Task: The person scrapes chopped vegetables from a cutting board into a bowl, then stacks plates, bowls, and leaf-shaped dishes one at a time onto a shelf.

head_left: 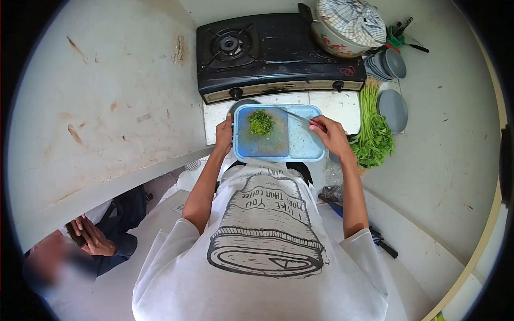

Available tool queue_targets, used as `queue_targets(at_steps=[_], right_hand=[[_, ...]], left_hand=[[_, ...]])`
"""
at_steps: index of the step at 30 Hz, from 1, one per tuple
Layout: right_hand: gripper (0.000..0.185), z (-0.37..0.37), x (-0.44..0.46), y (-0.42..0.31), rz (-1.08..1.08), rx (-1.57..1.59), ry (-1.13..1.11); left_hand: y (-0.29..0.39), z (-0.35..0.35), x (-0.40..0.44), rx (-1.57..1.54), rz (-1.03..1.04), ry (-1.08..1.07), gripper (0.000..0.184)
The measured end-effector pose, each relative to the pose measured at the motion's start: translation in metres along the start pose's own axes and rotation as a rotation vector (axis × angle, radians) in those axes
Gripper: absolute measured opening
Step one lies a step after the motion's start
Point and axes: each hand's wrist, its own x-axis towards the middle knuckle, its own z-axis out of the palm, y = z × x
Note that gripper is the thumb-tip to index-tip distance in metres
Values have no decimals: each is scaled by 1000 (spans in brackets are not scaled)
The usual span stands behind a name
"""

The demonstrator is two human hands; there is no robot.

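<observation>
A light blue tray (306, 151) is held in front of my shirt, just before the stove. My left hand (225, 134) grips its left edge, thumb on top. On the tray's darker blue left part lies a small heap of chopped green leaves (261, 122). My right hand (331, 132) is closed on the handle of a knife (294, 115) over the right part of the tray, the blade pointing left toward the greens. A dark round dish (243, 103) shows partly behind the tray's left corner.
A black two-burner stove (278, 53) stands ahead, with a cloth-covered pot (342, 43) on its right. Leafy green stalks (372, 131), a grey plate (392, 111) and stacked dishes (394, 64) are at the right. Another person's hands (93, 238) hold a dark object at lower left.
</observation>
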Motion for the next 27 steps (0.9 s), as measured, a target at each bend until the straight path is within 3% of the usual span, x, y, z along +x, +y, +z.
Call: queue_targets(at_steps=[2, 8, 27], right_hand=[[27, 13, 18, -6, -159, 7, -59], [25, 42, 34, -22, -74, -55, -321], [31, 74, 56, -30, -2, -216, -344]], left_hand=[[6, -13, 1, -28, -31, 7, 56], [6, -40, 14, -48, -85, 21, 54], [6, -49, 1, -73, -248, -87, 55]])
